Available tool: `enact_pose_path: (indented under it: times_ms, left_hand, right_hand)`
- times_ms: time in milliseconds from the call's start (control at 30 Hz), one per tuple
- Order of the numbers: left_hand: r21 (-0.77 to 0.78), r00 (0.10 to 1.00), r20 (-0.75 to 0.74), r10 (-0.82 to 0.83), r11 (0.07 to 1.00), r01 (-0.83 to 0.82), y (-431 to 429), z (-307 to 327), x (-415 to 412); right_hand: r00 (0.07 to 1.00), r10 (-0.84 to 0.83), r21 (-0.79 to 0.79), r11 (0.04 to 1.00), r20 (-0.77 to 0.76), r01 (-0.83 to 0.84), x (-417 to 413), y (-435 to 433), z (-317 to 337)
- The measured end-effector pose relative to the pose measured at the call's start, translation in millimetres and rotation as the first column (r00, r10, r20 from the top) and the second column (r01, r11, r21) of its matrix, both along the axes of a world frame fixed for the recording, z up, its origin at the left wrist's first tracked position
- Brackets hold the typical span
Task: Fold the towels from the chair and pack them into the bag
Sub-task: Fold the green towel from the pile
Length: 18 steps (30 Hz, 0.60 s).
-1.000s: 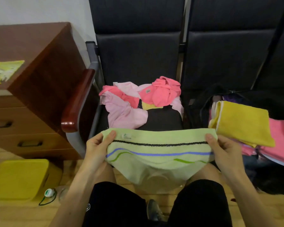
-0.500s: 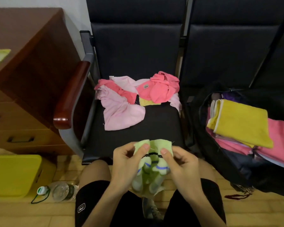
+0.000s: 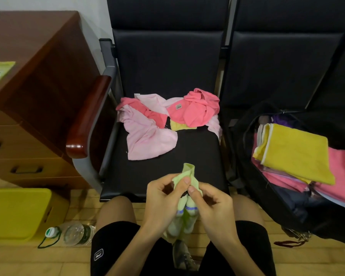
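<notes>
- A soft green towel (image 3: 188,171) with blue and black stripes hangs bunched lengthwise over the near edge of the black padded chair (image 3: 167,172).
- The left hand (image 3: 161,198) and right hand (image 3: 213,208) meet in front of the knees, fingers curled. Each grip pinches the towel's top.
- Crumpled pink towels (image 3: 149,140) lie far back on the seat.
- At right, an open black bag (image 3: 245,156) holds a folded yellow towel (image 3: 295,154).

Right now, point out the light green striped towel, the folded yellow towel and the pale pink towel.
light green striped towel (image 3: 188,171), head view, upper folded end.
folded yellow towel (image 3: 295,152), head view, flat top face.
pale pink towel (image 3: 147,140), head view, wide lower part.
</notes>
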<state>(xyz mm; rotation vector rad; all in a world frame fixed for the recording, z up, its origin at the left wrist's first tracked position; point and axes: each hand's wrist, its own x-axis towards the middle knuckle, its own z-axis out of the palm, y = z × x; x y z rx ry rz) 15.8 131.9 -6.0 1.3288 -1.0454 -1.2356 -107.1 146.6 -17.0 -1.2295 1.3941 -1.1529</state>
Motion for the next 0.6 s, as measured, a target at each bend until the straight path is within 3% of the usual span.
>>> enact_pose_path:
  times_ms: [167, 367, 600]
  left_hand:
    - [0.005, 1.0, -0.011, -0.016, 1.0, 0.016, 1.2, -3.7, 0.2]
    - [-0.039, 0.988, 0.108, -0.111, 0.993, 0.115, -2.4, -4.5, 11.6]
    - [-0.077, 0.97, 0.166, -0.175, 0.979, 0.19, -8.5, -1.3, 9.3]
  right_hand:
    - [0.988, 0.153, 0.0, 0.988, 0.006, -0.153, -0.6, 1.3, 9.9]
    - [0.907, 0.416, 0.062, 0.909, -0.059, -0.413, -17.4, -1.0, 22.6]
    - [0.948, 0.305, 0.04, 0.95, 0.087, -0.31, -34.4, -10.5, 20.0]
